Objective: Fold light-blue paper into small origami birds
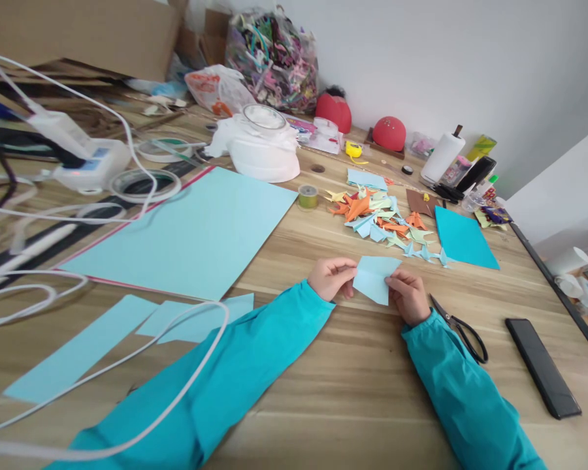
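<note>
A small light-blue square of paper [375,277] with a faint crease is held up just above the table between both hands. My left hand [332,275] pinches its left edge. On the opposite edge, my right hand [408,294] grips it between thumb and fingers. Black-handled scissors [463,329] lie beside my right wrist, partly behind the sleeve. Beyond the paper sits a pile of folded paper cranes [372,212] in orange, blue, yellow and pale green. A few small blue cranes [425,253] stand at its near side.
A large light-blue sheet [196,228] and cut strips [85,346] lie to the left, with a white cable [186,385] looping over my left sleeve. A phone [541,367] rests at right. A teal sheet [465,238] and a ribbon spool [308,196] lie farther back.
</note>
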